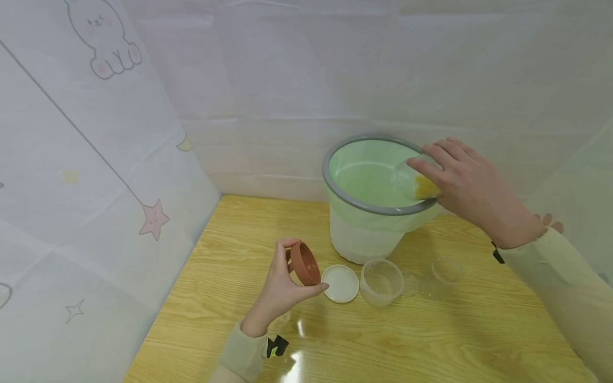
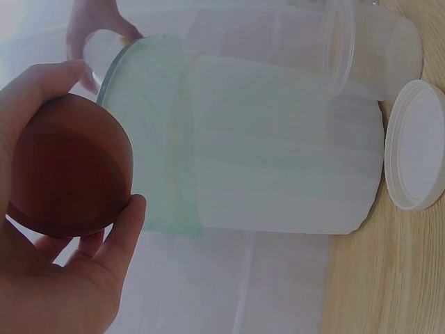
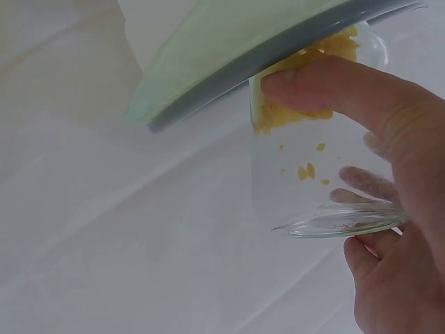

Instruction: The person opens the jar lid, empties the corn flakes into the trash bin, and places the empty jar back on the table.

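My right hand [image 1: 462, 178] grips a clear glass jar [image 3: 278, 167] tipped mouth-down over the rim of a bin [image 1: 361, 236]. Yellow flakes [image 3: 306, 104] are gathered toward the jar's mouth, and a few cling to its wall. A pale green liner [image 1: 359, 165] lines the bin under a grey rim ring [image 1: 335, 186]. Lower and to the left, my left hand [image 1: 282, 282] holds a reddish-brown lid [image 1: 305, 264] by its edge, its hollow side turned toward the bin. The lid is also large in the left wrist view, between thumb and fingers.
On the wooden table [image 1: 230, 234], in front of the bin, lie a white round lid [image 1: 340, 284] and an uncovered clear plastic tub [image 1: 381, 282]. Right of them is another clear container [image 1: 447, 272], hard to make out. Pale printed sheeting [image 1: 268, 85] hangs behind and at the sides.
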`<state>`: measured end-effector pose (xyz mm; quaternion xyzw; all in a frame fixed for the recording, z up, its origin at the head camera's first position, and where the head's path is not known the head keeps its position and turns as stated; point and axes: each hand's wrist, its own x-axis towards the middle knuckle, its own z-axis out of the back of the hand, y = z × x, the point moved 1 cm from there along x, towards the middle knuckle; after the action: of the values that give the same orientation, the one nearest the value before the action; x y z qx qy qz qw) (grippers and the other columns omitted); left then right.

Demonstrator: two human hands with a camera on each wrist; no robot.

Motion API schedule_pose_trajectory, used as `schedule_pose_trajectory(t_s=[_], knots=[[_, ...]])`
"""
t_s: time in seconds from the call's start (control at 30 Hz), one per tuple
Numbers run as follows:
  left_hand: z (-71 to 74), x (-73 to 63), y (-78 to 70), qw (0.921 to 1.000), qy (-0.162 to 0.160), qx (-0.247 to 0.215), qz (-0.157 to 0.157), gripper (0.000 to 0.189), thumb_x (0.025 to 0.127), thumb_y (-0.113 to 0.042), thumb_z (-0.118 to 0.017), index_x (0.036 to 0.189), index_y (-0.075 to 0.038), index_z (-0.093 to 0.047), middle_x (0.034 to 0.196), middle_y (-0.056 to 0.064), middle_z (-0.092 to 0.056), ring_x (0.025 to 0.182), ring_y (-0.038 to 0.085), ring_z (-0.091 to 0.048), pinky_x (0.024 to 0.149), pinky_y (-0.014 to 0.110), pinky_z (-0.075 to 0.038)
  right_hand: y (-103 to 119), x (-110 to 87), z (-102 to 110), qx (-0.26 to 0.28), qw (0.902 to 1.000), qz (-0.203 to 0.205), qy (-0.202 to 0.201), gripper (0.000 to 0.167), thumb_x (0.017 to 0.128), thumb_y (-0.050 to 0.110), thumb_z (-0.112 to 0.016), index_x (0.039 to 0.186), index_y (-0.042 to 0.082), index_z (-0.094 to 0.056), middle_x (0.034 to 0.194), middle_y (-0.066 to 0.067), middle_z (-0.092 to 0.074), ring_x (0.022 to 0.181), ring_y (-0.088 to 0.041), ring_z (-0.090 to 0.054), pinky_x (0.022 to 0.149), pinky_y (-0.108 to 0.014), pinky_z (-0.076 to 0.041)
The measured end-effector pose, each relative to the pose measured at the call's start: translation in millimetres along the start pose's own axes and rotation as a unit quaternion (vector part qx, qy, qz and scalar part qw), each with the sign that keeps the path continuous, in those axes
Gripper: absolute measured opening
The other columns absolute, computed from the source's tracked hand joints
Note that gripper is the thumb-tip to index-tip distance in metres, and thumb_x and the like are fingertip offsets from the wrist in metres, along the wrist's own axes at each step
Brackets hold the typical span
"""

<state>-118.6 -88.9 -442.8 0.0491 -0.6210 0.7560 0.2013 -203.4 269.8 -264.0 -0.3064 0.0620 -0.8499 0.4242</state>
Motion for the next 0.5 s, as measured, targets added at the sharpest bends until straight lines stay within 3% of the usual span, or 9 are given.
schedule_pose_trajectory(t_s=[0.13, 0.27, 0.5], knots=[[-0.5, -0.1, 0.0, 1.0000, -0.001, 0.001, 0.004, 0.090, 0.070, -0.020, -0.097, 0.137, -0.017, -0.036, 0.133, 0.008, -0.047, 0.119, 0.021, -0.052, 0.104, 0.047, -0.046, -0.4, 0.4, -0.3, -0.003, 1.0000, 0.002, -0.002, 0.077, 0.055, -0.021, -0.071, 0.128, -0.002, -0.058, 0.119, -0.027, -0.055, 0.111, -0.049, -0.049, 0.107, -0.058, -0.037], [-0.9, -0.2, -0.1, 1.0000, -0.002, 0.002, 0.003, 0.092, 0.070, -0.019, -0.097, 0.138, -0.013, -0.036, 0.133, 0.007, -0.047, 0.119, 0.020, -0.052, 0.104, 0.048, -0.046, -0.4, -0.4, 0.1, 0.000, 1.0000, -0.005, 0.001, 0.078, 0.055, -0.021, -0.071, 0.129, -0.003, -0.058, 0.120, -0.027, -0.055, 0.112, -0.049, -0.049, 0.106, -0.059, -0.038], [-0.8, 0.0, 0.5, 1.0000, -0.003, 0.002, -0.001, 0.093, 0.069, -0.020, -0.097, 0.138, -0.013, -0.036, 0.134, 0.007, -0.047, 0.119, 0.020, -0.052, 0.103, 0.048, -0.046, 0.8, -1.9, 1.3, 0.018, 0.9991, -0.034, 0.016, 0.087, 0.049, -0.012, -0.089, 0.128, -0.010, -0.052, 0.121, -0.027, -0.055, 0.115, -0.047, -0.048, 0.112, -0.057, -0.032]])
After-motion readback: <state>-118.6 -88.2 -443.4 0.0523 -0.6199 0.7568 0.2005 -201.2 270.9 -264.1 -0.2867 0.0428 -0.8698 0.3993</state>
